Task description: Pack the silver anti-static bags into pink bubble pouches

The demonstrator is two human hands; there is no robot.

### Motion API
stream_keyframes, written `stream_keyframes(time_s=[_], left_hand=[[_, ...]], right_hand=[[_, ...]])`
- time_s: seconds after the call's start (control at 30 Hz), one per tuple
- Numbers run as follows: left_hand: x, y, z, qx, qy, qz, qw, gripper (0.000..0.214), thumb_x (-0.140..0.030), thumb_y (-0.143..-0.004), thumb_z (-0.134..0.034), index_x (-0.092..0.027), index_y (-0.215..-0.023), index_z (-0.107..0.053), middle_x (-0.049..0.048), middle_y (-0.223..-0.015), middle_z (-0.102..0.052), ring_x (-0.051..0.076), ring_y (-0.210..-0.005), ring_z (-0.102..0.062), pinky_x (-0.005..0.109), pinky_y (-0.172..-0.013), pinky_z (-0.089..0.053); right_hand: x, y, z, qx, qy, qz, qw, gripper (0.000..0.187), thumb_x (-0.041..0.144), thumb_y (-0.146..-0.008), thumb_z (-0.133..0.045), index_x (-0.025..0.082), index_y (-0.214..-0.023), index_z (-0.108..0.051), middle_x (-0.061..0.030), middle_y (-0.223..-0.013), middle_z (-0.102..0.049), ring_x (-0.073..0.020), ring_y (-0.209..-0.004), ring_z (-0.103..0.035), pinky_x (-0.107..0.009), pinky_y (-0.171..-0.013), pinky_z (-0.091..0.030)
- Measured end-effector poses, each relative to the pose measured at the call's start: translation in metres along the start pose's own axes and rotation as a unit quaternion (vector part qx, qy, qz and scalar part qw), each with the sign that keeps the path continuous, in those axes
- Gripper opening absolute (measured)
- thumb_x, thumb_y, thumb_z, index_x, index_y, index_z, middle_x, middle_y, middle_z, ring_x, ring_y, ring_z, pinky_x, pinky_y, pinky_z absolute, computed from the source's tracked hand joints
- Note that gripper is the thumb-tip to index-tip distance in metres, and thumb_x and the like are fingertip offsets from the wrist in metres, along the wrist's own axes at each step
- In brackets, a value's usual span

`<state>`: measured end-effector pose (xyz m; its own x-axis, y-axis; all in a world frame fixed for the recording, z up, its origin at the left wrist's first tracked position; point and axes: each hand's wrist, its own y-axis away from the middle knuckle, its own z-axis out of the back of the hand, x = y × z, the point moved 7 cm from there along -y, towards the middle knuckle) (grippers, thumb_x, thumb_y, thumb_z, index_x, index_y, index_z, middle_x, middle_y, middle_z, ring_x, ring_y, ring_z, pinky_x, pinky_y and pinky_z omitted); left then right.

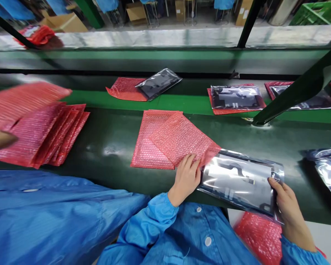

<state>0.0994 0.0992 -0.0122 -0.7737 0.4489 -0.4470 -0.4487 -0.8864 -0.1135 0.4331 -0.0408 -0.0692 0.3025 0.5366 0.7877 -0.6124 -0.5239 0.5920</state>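
Observation:
My left hand (186, 178) has its fingers closed on the open end of a pink bubble-wrap bag (183, 136). That bag lies tilted over another pink bubble-wrap bag (143, 147) on the dark green bench. In my right hand (288, 206) is the right end of a flat grey-and-black panel in a clear plastic sleeve (239, 176), thumb on top. The panel's left end meets the mouth of the bag beside my left fingers. How far it goes inside is hard to see.
At left, a co-worker's blurred hand (1, 139) is by a fanned pile of pink bags (52, 136). Sleeved panels (235, 97) rest on pink bags along the green strip. A green post (295, 88) slants across the right. Shiny sleeves (329, 173) lie at far right.

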Motion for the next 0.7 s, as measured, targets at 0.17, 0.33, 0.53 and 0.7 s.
stream_keyframes(time_s=[0.17, 0.33, 0.53, 0.7], left_hand=[[0.001, 0.0, -0.002, -0.006, 0.013, -0.002, 1.0, 0.04, -0.012, -0.094, -0.051, -0.017, -0.132, -0.064, 0.0154, -0.147, -0.06, 0.031, -0.14, -0.053, 0.049, -0.117, -0.049], [0.011, 0.011, 0.006, -0.07, -0.008, 0.036, 0.997, 0.039, -0.013, -0.09, -0.056, -0.019, -0.128, -0.063, 0.017, -0.145, -0.057, 0.033, -0.137, -0.052, 0.052, -0.114, -0.048], [0.025, 0.013, 0.013, -0.031, -0.054, 0.144, 0.988, 0.012, -0.024, -0.093, -0.058, -0.023, -0.081, -0.061, 0.005, -0.079, -0.068, 0.023, -0.079, -0.068, 0.033, -0.072, -0.05], [0.035, 0.014, 0.009, 0.085, -0.054, 0.244, 0.964, 0.028, -0.033, -0.099, -0.055, -0.022, -0.074, -0.063, 0.0067, -0.071, -0.071, 0.027, -0.07, -0.072, 0.033, -0.062, -0.039]], right_hand=[[0.003, 0.006, -0.027, 0.001, -0.067, -0.025, 0.997, 0.044, 0.044, -0.056, -0.09, 0.02, -0.084, -0.065, 0.0034, -0.058, -0.063, -0.0257, -0.063, -0.071, -0.03, -0.052, -0.058], [-0.002, -0.004, -0.029, -0.02, -0.073, -0.029, 0.997, 0.05, 0.054, -0.064, -0.085, 0.02, -0.096, -0.067, 0.0016, -0.065, -0.068, -0.0291, -0.069, -0.074, -0.035, -0.055, -0.062], [-0.012, -0.01, -0.039, 0.015, -0.108, -0.055, 0.993, 0.06, 0.062, -0.071, -0.082, 0.022, -0.113, -0.067, -0.0016, -0.09, -0.077, -0.0288, -0.086, -0.077, -0.037, -0.065, -0.066], [0.0, 0.0, -0.052, 0.019, -0.111, -0.027, 0.993, 0.066, 0.054, -0.057, -0.093, 0.024, -0.11, -0.069, 0.001, -0.088, -0.077, -0.0268, -0.084, -0.077, -0.033, -0.064, -0.065]])
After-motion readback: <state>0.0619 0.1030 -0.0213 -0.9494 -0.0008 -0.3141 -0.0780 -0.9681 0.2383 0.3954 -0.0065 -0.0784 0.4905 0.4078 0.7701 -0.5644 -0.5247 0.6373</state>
